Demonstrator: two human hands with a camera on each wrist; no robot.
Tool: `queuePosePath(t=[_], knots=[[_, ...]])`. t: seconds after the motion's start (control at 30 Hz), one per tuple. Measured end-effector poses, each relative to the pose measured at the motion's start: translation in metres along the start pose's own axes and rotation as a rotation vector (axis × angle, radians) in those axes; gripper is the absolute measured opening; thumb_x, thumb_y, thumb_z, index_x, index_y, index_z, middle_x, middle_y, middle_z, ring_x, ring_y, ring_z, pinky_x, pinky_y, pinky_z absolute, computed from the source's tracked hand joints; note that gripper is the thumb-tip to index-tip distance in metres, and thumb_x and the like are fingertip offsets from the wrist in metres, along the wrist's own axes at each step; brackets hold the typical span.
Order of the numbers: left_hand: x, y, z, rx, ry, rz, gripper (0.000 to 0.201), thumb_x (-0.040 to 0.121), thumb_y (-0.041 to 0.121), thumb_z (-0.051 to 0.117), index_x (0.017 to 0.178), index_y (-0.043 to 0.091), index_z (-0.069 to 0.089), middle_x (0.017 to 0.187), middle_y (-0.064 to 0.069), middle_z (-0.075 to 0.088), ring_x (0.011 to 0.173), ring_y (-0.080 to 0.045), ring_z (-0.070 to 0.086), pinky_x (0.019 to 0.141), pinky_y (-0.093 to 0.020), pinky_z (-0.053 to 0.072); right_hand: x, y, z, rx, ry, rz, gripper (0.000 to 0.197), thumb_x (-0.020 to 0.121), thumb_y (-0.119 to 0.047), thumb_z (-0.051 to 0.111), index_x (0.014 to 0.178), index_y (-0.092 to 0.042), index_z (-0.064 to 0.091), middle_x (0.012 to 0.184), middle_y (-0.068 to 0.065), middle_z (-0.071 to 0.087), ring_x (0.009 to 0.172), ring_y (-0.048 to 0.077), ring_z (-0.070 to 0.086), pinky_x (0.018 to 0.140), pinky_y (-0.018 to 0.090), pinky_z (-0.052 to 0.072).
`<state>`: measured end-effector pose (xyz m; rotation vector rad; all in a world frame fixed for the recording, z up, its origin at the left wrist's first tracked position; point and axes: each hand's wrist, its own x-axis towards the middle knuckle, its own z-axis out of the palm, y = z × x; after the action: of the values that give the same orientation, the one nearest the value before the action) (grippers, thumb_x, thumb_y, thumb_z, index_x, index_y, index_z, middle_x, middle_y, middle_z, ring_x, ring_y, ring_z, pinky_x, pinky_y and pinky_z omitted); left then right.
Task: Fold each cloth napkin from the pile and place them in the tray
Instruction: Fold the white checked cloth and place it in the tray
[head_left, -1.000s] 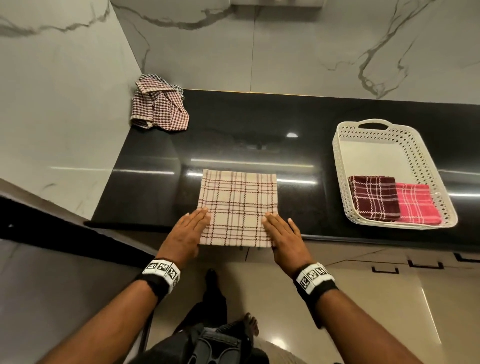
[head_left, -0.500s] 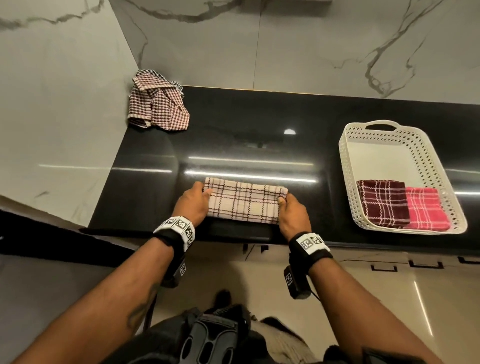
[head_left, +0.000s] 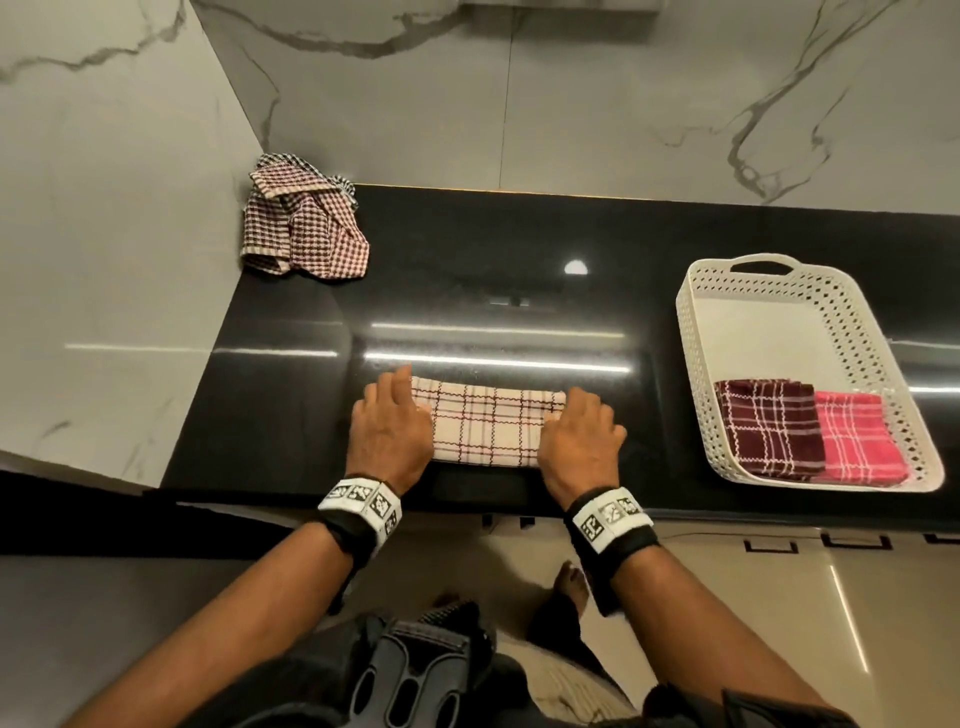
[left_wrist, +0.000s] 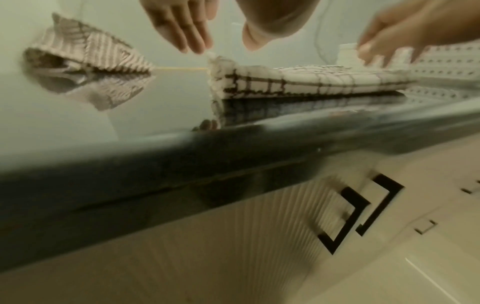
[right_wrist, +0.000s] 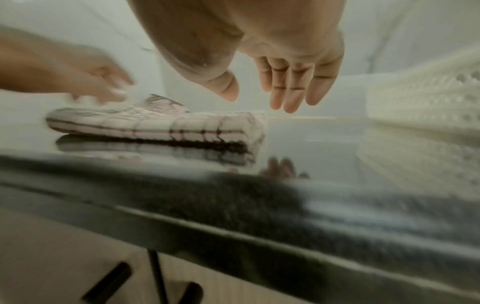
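A cream plaid napkin (head_left: 488, 426) lies folded into a narrow strip on the black counter (head_left: 467, 270) near its front edge. My left hand (head_left: 392, 418) rests at the napkin's left end; in the left wrist view its straight fingers (left_wrist: 189, 35) just touch the raised corner of the napkin (left_wrist: 298, 80). My right hand (head_left: 576, 431) sits at the right end. In the right wrist view its fingers (right_wrist: 291, 88) are straight and hold nothing, just right of the napkin (right_wrist: 155, 123). The white perforated tray (head_left: 696, 332) stands at the right with a maroon napkin (head_left: 769, 428) and a pink napkin (head_left: 857, 441) folded inside.
A pile of checked napkins (head_left: 301, 218) lies crumpled in the back left corner against the marble wall. The counter's front edge (head_left: 467, 499) runs just under my wrists, with cabinet fronts and floor below. The tray's far half (head_left: 758, 332) holds nothing.
The flat square napkin was folded in half, near edge over to the far edge. Both hands gripped its ends half a second ago and have now loosened, fingers straight.
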<state>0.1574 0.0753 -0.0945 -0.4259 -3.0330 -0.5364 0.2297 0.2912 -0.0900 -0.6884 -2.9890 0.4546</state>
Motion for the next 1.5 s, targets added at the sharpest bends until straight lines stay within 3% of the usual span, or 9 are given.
queuePosePath(t=[0.13, 0.23, 0.37, 0.57, 0.77, 0.93, 1.07, 1.23, 1.5], knots=[[-0.005, 0.018, 0.021, 0.178, -0.141, 0.431, 0.054, 0.097, 0.031, 0.036, 0.146, 0.010, 0.043, 0.153, -0.012, 0.042, 0.143, -0.030, 0.037, 0.116, -0.049, 0.031, -0.011, -0.023, 0.010, 0.032, -0.287, -0.425, 0.059, 0.099, -0.029, 0.040, 0.151, -0.008, 0.027, 0.158, 0.011, 0.028, 0.148, 0.032, 0.023, 0.117, 0.059, 0.020], [-0.006, 0.001, 0.033, 0.284, -0.266, 0.323, 0.071, 0.099, 0.053, 0.025, 0.155, 0.011, 0.029, 0.164, -0.010, 0.021, 0.152, -0.026, 0.016, 0.122, -0.050, 0.015, -0.002, -0.018, 0.025, -0.133, -0.525, -0.484, 0.076, 0.101, -0.056, 0.024, 0.158, -0.016, -0.007, 0.164, 0.001, -0.019, 0.151, 0.020, -0.020, 0.120, 0.058, -0.008], [-0.009, -0.020, 0.030, 0.313, -0.288, 0.239, 0.084, 0.096, 0.066, 0.016, 0.158, 0.010, 0.015, 0.166, -0.009, 0.008, 0.153, -0.022, 0.006, 0.123, -0.049, 0.006, 0.007, 0.010, 0.021, -0.249, -0.541, -0.430, 0.093, 0.093, -0.073, 0.017, 0.155, -0.014, -0.019, 0.159, 0.004, -0.031, 0.148, 0.022, -0.029, 0.117, 0.058, -0.018], [-0.006, -0.009, 0.018, 0.326, -0.342, 0.217, 0.080, 0.097, 0.064, 0.008, 0.157, 0.013, -0.001, 0.165, -0.007, -0.009, 0.152, -0.022, -0.010, 0.122, -0.051, -0.006, 0.009, 0.015, -0.004, -0.396, -0.552, -0.308, 0.107, 0.088, -0.079, 0.023, 0.156, -0.002, -0.008, 0.163, 0.019, -0.014, 0.151, 0.034, -0.016, 0.116, 0.062, -0.015], [-0.041, 0.028, 0.020, 0.164, -0.208, 0.529, 0.047, 0.093, 0.039, 0.047, 0.136, 0.018, 0.051, 0.139, -0.007, 0.054, 0.123, -0.026, 0.055, 0.105, -0.048, 0.043, 0.018, 0.021, -0.010, -0.131, -0.425, -0.431, 0.073, 0.098, -0.061, 0.034, 0.154, -0.015, 0.022, 0.164, 0.008, 0.016, 0.153, 0.024, 0.007, 0.121, 0.059, 0.002], [-0.029, 0.010, 0.010, 0.222, -0.247, 0.366, 0.055, 0.086, 0.027, 0.046, 0.141, 0.019, 0.052, 0.147, -0.005, 0.050, 0.138, -0.027, 0.044, 0.118, -0.050, 0.026, -0.026, 0.019, -0.008, -0.169, -0.323, -0.416, 0.048, 0.098, -0.059, 0.030, 0.125, -0.025, 0.049, 0.121, 0.002, 0.048, 0.110, 0.024, 0.047, 0.094, 0.046, 0.037], [-0.029, -0.007, -0.004, 0.258, -0.428, 0.354, 0.084, 0.087, 0.024, 0.057, 0.158, 0.017, 0.011, 0.167, -0.001, 0.001, 0.153, -0.021, -0.002, 0.124, -0.045, -0.002, -0.049, 0.004, -0.004, 0.000, -0.327, -0.533, 0.051, 0.096, -0.061, 0.038, 0.134, -0.029, 0.045, 0.133, -0.002, 0.044, 0.122, 0.018, 0.040, 0.107, 0.044, 0.033], [-0.054, -0.021, 0.005, 0.334, -0.542, 0.447, 0.109, 0.081, 0.037, 0.060, 0.156, 0.017, -0.016, 0.161, -0.003, -0.026, 0.150, -0.019, -0.020, 0.123, -0.044, -0.009, -0.023, 0.008, 0.016, -0.147, -0.528, -0.733, 0.111, 0.083, -0.065, 0.060, 0.158, -0.019, -0.006, 0.165, 0.000, -0.013, 0.150, 0.015, -0.018, 0.121, 0.054, -0.008], [-0.083, -0.029, 0.035, 0.148, -0.175, 0.508, 0.070, 0.084, 0.036, 0.054, 0.147, 0.008, 0.040, 0.148, -0.012, 0.040, 0.134, -0.029, 0.042, 0.111, -0.046, 0.039, -0.042, 0.024, 0.034, -0.138, -0.343, -0.819, 0.089, 0.079, -0.038, 0.074, 0.153, -0.018, 0.028, 0.160, 0.007, 0.030, 0.147, 0.026, 0.027, 0.116, 0.055, 0.020]])
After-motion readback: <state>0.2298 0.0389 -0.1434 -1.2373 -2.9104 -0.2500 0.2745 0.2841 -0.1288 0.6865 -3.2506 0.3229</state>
